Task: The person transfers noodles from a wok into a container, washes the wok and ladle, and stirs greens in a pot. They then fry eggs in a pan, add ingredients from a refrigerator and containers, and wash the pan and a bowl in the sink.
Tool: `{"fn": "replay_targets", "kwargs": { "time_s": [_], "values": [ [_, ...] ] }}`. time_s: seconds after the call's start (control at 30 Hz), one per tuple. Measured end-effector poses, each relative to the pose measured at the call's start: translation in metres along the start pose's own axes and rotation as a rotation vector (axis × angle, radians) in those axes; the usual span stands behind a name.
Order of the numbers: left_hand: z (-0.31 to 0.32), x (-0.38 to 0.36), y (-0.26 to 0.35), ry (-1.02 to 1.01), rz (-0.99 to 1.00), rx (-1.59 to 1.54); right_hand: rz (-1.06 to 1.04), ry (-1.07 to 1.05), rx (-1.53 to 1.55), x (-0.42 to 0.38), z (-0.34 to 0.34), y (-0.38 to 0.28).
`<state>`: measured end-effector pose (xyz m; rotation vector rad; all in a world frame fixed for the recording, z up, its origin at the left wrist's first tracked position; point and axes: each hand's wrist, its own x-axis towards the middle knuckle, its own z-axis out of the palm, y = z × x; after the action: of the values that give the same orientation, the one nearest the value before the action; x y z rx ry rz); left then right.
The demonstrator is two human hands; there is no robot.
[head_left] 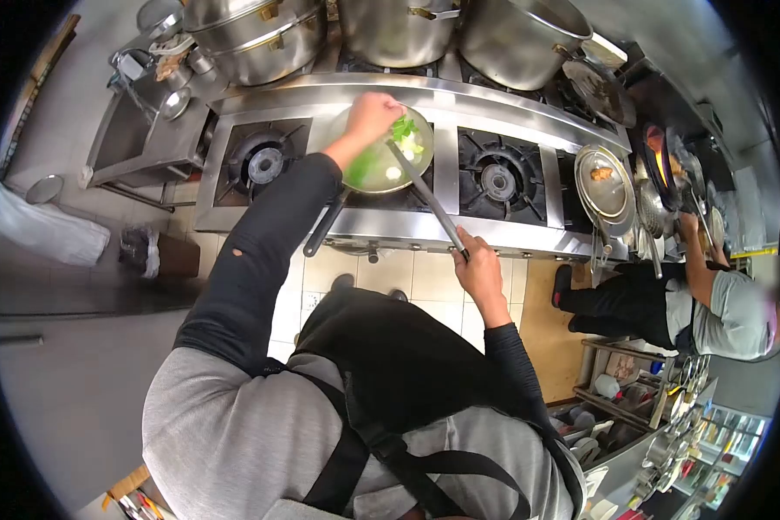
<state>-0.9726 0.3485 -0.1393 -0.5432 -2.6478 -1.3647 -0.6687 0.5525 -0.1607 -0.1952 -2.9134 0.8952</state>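
A round pan (426, 165) sits over a burner in the middle of the stove, its black handle (326, 227) pointing toward me. Pale liquid, chopped greens (405, 128) and whitish pieces (412, 147) are in it, with a green blur at the left. My left hand (373, 119) is over the pan's far side, fingers curled together close by the greens; I cannot tell what they hold. Below and to the right, my right hand (479, 267) grips a long-handled metal utensil (432, 201). The utensil's far end reaches into the pan, its head not clearly visible.
Burners flank the pan, one left (264, 163) and one right (498, 182). Large steel pots (399, 35) line the back. Strainers (602, 184) lie stacked at right, where a co-worker (702, 299) stands by a flaming wok (660, 169). A bin (169, 254) stands on the left.
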Motion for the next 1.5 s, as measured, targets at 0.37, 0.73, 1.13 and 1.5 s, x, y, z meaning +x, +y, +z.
{"fn": "replay_targets", "kwargs": {
  "time_s": [0.37,0.73,1.13,1.5],
  "values": [
    [-0.019,0.077,-0.064,-0.217,0.086,0.379,0.145,0.011,0.023,-0.039,0.004,-0.047],
    [0.007,0.049,-0.125,-0.478,0.129,0.385,0.179,0.154,-0.169,-0.062,0.003,-0.083],
    [-0.079,-0.107,-0.155,-0.254,-0.480,-0.238,0.258,0.091,0.131,0.004,0.021,-0.056],
    [-0.054,-0.218,-0.138,-0.679,-1.070,-1.173,0.819,-0.485,1.084,0.059,0.039,-0.079]
  ]
}}
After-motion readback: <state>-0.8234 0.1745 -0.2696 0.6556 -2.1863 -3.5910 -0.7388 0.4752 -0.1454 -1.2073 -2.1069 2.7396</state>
